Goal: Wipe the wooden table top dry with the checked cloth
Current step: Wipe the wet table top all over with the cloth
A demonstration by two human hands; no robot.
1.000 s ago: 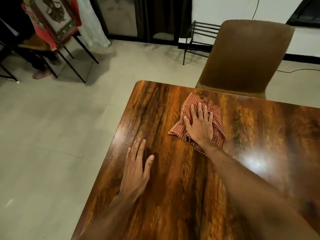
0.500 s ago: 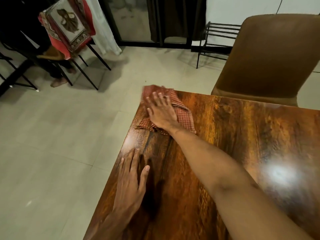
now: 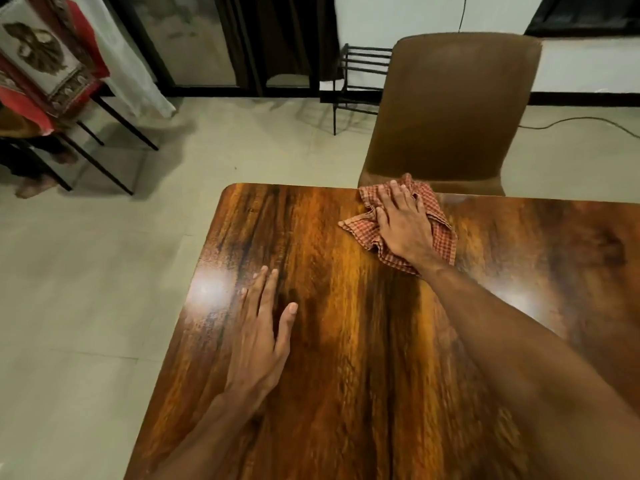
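One glossy wooden surface (image 3: 346, 341), filling the lower right of the view, with two bright glare patches on it. One brown chair (image 3: 453, 109) pushed up against the far edge, its back rising just behind the cloth. Beyond that, a black wire rack (image 3: 360, 71) on the tiled floor (image 3: 86, 289), and at far left a dark-legged chair draped with red and patterned fabric (image 3: 41, 64). Two bare forearms reaching in from the bottom. Right hand (image 3: 403, 226) stretched far forward, palm down, fingers spread flat and pressing on one red checked cloth (image 3: 441, 233), not gripping it. Cloth crumpled, lying at the far edge of the surface, right in front of the chair. Left hand (image 3: 263, 330) flat and open near the left edge, fingers together, thumb out, holding nothing, well apart from the cloth.
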